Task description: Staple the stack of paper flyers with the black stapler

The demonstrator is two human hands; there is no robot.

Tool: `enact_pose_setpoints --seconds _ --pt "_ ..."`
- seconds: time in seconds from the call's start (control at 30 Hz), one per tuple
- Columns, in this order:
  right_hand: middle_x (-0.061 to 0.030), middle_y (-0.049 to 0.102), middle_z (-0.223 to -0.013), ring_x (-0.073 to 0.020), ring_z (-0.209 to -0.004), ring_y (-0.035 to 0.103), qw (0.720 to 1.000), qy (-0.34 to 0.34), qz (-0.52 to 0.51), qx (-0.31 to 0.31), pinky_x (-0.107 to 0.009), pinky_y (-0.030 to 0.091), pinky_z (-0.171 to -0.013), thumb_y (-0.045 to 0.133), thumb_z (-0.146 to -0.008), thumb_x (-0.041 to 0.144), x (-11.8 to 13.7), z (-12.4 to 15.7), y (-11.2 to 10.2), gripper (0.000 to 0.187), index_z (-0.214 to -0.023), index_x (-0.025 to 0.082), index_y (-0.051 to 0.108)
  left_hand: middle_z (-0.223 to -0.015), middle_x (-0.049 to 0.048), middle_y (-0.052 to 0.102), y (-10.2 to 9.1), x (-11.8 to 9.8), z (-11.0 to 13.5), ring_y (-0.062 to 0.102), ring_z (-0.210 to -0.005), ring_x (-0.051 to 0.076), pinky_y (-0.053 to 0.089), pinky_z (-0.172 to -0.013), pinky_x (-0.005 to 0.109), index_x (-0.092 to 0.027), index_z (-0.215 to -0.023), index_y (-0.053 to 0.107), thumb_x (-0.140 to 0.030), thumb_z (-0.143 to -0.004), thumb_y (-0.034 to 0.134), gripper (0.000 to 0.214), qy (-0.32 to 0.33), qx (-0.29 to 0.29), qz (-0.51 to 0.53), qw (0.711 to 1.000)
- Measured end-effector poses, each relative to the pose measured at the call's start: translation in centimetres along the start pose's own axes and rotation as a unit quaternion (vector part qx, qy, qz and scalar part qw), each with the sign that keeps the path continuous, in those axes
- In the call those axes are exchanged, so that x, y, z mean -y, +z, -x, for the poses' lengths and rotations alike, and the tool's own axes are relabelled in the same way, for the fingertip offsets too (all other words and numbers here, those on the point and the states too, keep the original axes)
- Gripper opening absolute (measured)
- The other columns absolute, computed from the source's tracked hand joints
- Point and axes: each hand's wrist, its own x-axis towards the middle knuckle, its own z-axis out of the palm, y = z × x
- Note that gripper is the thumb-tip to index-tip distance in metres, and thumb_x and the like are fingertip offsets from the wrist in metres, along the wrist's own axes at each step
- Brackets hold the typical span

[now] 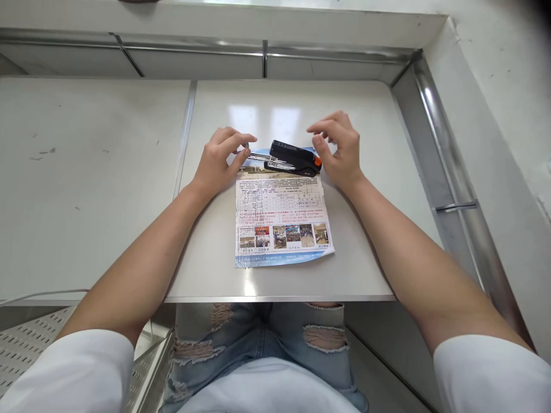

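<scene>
A black stapler [293, 158] with an orange end lies open across the top edge of a printed leaflet [282, 221] on a white table [370, 229]. Its metal staple tray sticks out to the left. My left hand [220, 160] rests at the leaflet's top left corner, fingers curled and pinched at the tip of that metal tray. My right hand [338, 148] hovers just right of the stapler's orange end, fingers bent and apart, holding nothing that I can see.
A second white table [86, 172] adjoins on the left, split off by a metal strip. A metal rail [447, 166] and wall run along the right side. A perforated metal shelf [26, 350] sits low at the left. My knees are under the table's front edge.
</scene>
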Motion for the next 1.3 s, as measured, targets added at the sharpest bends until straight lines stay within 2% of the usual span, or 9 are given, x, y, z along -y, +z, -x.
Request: enact_pose_setpoints --seconds 0.13,0.27,0.4,0.67,1.03,1.3 --pt "-0.0109 0.073 -0.114 -0.0363 -0.112 0.067 0.990 -0.058 -0.025 0.127 -0.064 0.058 -0.104 0.052 -0.102 0.081 0.68 0.06 0.41 0.059 -0.130 0.032 0.072 -0.114 0.0052 0.076 0.15 0.15 -0.03 0.071 -0.107 0.026 0.055 -0.104 0.049 -0.030 -0.119 0.075 -0.048 -0.112 0.058 0.026 0.016 0.029 0.013 0.999" --pt "-0.0097 0.073 -0.115 -0.0368 -0.111 0.066 0.980 -0.078 -0.022 0.182 -0.068 0.052 -0.112 0.058 -0.101 0.079 0.42 0.10 0.83 0.061 -0.136 0.030 0.068 -0.111 0.0031 0.078 0.32 0.36 -0.01 0.070 -0.096 0.023 0.053 -0.104 0.048 -0.027 -0.109 0.075 -0.045 -0.108 0.064 0.021 0.014 0.064 0.008 0.998" --pt "-0.0103 0.073 -0.118 -0.0359 -0.110 0.066 0.979 -0.074 -0.021 0.191 -0.066 0.051 -0.112 0.058 -0.103 0.072 0.54 0.10 0.90 0.056 -0.137 0.028 0.066 -0.110 0.0024 0.079 0.29 0.22 0.03 0.069 -0.092 0.023 0.053 -0.103 0.048 -0.027 -0.106 0.075 -0.037 -0.103 0.068 0.013 0.004 0.083 0.004 0.997" --pt "-0.0117 0.074 -0.119 -0.0374 -0.114 0.065 0.975 -0.021 0.004 0.221 -0.061 0.054 -0.105 0.060 -0.100 0.072 1.31 -0.01 0.54 0.055 -0.136 0.030 0.066 -0.107 0.0027 0.079 -0.09 -0.40 -0.37 0.071 -0.096 0.025 0.055 -0.104 0.048 -0.029 -0.106 0.075 -0.031 -0.101 0.064 0.012 -0.042 0.068 0.005 0.997" --pt "-0.0123 0.073 -0.121 -0.0369 -0.113 0.067 0.974 -0.023 0.000 0.225 -0.057 0.054 -0.104 0.057 -0.101 0.070 1.14 -0.03 0.54 0.055 -0.136 0.028 0.066 -0.105 0.0034 0.078 -0.12 -0.12 -0.46 0.070 -0.095 0.023 0.058 -0.097 0.043 -0.031 -0.108 0.075 -0.031 -0.102 0.064 0.012 -0.057 0.070 0.013 0.996" --pt "-0.0124 0.074 -0.121 -0.0388 -0.115 0.067 0.974 -0.019 0.000 0.224 -0.060 0.054 -0.105 0.061 -0.099 0.070 1.00 -0.01 0.69 0.057 -0.138 0.029 0.066 -0.110 0.0039 0.080 -0.21 -0.36 -0.54 0.070 -0.096 0.024 0.059 -0.096 0.043 -0.030 -0.109 0.074 -0.031 -0.103 0.062 0.014 -0.050 0.077 0.021 0.996"
